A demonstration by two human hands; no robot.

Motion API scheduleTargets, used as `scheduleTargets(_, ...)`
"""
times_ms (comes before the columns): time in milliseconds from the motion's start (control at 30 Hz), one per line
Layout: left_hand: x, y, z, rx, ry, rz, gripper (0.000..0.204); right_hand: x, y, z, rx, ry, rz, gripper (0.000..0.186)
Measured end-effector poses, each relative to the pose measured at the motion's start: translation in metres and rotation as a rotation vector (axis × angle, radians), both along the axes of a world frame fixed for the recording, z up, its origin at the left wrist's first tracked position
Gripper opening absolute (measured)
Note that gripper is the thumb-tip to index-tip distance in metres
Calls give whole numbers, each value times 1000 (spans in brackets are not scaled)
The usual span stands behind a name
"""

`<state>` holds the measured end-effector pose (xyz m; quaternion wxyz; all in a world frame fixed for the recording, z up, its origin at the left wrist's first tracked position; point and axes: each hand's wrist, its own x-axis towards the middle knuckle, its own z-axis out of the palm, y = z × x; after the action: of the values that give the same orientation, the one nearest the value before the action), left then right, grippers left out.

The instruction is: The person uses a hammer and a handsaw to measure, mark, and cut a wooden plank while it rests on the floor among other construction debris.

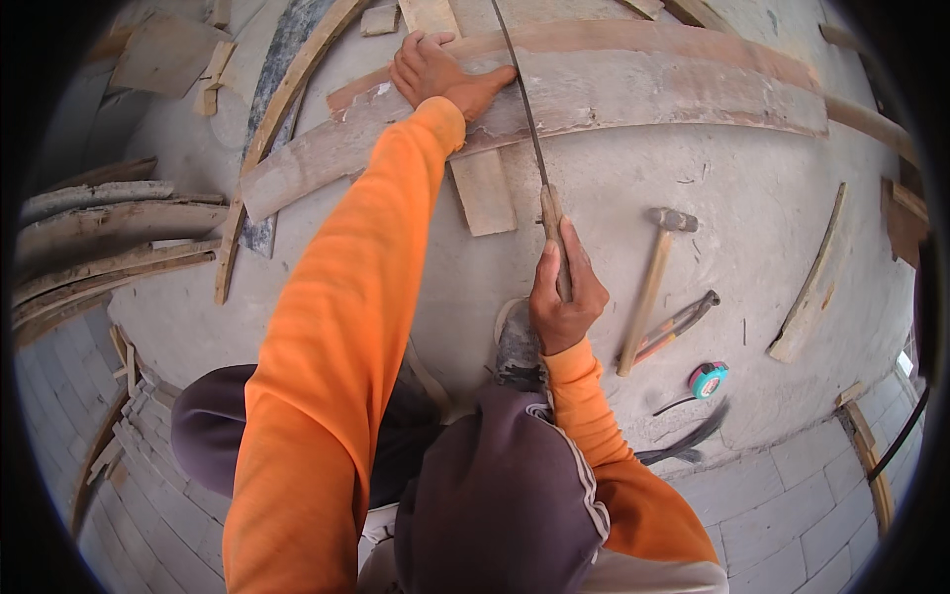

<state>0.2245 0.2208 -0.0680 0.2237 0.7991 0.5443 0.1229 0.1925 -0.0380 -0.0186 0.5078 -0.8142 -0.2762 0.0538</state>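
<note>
A long, weathered wooden plank [643, 99] lies crosswise in front of me, with a reddish strip along its far side; I cannot tell if that is a second board. My left hand [440, 79] presses on it, fingers spread, thumb stretched out against the saw blade. Wrapped round the wooden handle of a thin handsaw [530, 119] is my right hand [566, 297]. The blade points away from me and crosses the plank; whether it has cut in is not visible. A short wood block [483, 193] sticks out from under the plank.
To the right on the concrete floor lie a hammer [646, 287], pincers [683, 325], a teal tape measure [708, 379], dark strips [688, 441] and a narrow wood offcut [811, 277]. A curved timber [287, 99] and stacked boards [119, 228] are at the left.
</note>
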Motion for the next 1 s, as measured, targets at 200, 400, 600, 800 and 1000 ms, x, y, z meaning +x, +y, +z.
scheduleTargets(200, -5, 0, -8, 5, 4, -8, 100, 9, 11, 2, 10, -31, 20, 32)
scheduleTargets(400, -3, -4, -4, 13, 2, -9, 100, -3, -16, -2, -5, 2, -2, 33)
scheduleTargets(600, -8, 4, -14, 21, -4, -12, 101, 3, -2, -9, 4, 30, -10, 30)
scheduleTargets(800, 4, 1, 1, 16, 17, -14, 101, 10, 8, -13, 54, -8, -30, 29)
scheduleTargets(1000, -4, -5, -3, -21, 22, -4, 100, -2, -10, -18, 19, -24, -39, 30)
